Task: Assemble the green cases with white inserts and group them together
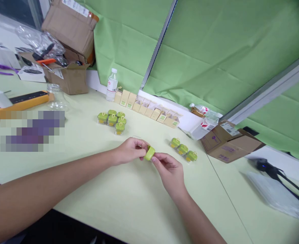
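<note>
Head view: you have one green piece point(149, 153) raised between two hands, out in front of the middle of the carton row point(146, 107) and closer to you than it. Your left hand point(132, 150) has its fingers closed around the piece's left side; your right hand point(171, 169) pinches its lower right edge between thumb and finger. Whether a clear base is attached, you cannot tell.

Count six green-lidded containers point(112, 120) grouped before the left end of the carton row, and three more green-lidded containers point(182, 149) lined up before its right end. The carton row itself holds about nine small cartons, overlapping too much for a sure number. One upright bottle point(112, 86) stands just behind its left end; two lying bottles point(207, 124) are off its right end, with one cardboard box point(228, 140) just past them. Farther left of the carton row sit two more cardboard boxes point(71, 78), one clear jar point(55, 97) and one orange power strip point(17, 105).

Your counter point(108, 203) ends toward you in a slanting edge, well apart from the carton row; its back edge runs close behind that row. Open room spreads between your forearms, and a gap separates the six from the three. A seam crosses the counter, right of the carton row.
</note>
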A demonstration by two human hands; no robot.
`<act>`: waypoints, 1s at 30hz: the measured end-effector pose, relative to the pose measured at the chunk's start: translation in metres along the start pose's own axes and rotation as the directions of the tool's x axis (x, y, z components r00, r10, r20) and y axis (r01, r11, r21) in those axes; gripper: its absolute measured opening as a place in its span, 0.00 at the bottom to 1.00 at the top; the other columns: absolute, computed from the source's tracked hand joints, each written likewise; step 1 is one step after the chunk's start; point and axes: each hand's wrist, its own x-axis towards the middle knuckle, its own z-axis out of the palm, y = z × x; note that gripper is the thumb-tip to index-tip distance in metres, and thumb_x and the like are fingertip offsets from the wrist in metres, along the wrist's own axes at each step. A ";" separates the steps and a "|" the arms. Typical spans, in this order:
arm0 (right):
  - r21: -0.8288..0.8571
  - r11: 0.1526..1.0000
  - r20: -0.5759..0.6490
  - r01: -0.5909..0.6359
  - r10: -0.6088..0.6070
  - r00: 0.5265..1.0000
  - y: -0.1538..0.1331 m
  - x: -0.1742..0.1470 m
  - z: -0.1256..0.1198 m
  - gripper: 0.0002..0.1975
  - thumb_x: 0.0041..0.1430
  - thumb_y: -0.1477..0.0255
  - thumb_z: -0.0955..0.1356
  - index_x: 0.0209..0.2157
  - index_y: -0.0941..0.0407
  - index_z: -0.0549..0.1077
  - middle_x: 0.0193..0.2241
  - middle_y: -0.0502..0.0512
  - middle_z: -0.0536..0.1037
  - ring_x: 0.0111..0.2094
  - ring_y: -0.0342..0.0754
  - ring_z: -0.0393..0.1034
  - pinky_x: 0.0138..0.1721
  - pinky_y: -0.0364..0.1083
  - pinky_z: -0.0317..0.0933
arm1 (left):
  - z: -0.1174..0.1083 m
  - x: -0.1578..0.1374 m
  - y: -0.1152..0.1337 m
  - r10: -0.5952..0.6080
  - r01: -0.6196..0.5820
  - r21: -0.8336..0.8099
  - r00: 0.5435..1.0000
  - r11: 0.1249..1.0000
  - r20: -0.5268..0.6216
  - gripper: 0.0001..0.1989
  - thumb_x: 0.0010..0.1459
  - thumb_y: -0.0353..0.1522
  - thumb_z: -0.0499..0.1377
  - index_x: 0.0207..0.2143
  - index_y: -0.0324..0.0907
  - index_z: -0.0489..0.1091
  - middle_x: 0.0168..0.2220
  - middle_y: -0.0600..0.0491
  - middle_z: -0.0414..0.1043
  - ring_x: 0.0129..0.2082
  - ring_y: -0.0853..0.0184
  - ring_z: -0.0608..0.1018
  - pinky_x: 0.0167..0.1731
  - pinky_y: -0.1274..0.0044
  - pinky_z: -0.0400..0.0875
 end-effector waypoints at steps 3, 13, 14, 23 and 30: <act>0.055 0.998 0.025 -0.025 0.023 0.999 -0.004 0.002 0.001 0.11 0.58 0.63 0.73 0.39 0.54 0.77 0.34 0.55 0.80 0.36 0.49 0.75 0.39 0.49 0.72 | 0.001 -0.001 0.000 0.013 -0.013 0.012 1.000 1.000 0.014 0.03 0.45 0.26 0.57 0.24 0.37 0.71 0.38 0.50 0.73 0.31 0.70 0.74 0.30 0.77 0.71; -0.036 0.999 0.251 0.020 -0.010 0.968 -0.014 -0.006 0.009 0.21 0.55 0.71 0.73 0.50 0.50 0.68 0.46 0.56 0.79 0.46 0.52 0.75 0.50 0.54 0.69 | 0.003 -0.008 -0.004 0.169 -0.202 0.348 0.978 0.915 0.124 0.06 0.42 0.23 0.58 0.22 0.39 0.62 0.36 0.53 0.68 0.27 0.74 0.70 0.27 0.80 0.66; -0.062 0.997 0.252 0.039 -0.022 0.968 -0.015 -0.007 0.008 0.20 0.54 0.73 0.72 0.49 0.50 0.68 0.45 0.55 0.79 0.46 0.52 0.75 0.50 0.53 0.68 | 0.002 -0.009 -0.002 0.182 -0.224 0.398 0.973 0.890 0.142 0.07 0.42 0.23 0.58 0.22 0.39 0.62 0.36 0.52 0.68 0.26 0.74 0.69 0.26 0.80 0.65; -0.301 0.941 0.027 0.157 -0.156 0.987 -0.010 0.001 -0.010 0.21 0.54 0.68 0.74 0.47 0.51 0.66 0.43 0.55 0.77 0.44 0.52 0.73 0.51 0.53 0.65 | -0.035 -0.007 0.026 0.272 -0.248 0.756 0.958 0.605 0.096 0.05 0.47 0.27 0.61 0.23 0.40 0.65 0.42 0.50 0.73 0.34 0.68 0.73 0.33 0.76 0.67; -0.467 0.858 0.163 0.215 -0.156 0.974 0.003 0.000 -0.003 0.14 0.53 0.68 0.74 0.34 0.51 0.65 0.47 0.58 0.80 0.58 0.60 0.67 0.55 0.60 0.63 | -0.042 -0.009 0.018 0.175 -0.273 0.921 0.957 0.279 0.230 0.04 0.48 0.31 0.63 0.22 0.41 0.72 0.60 0.50 0.66 0.62 0.51 0.61 0.60 0.61 0.57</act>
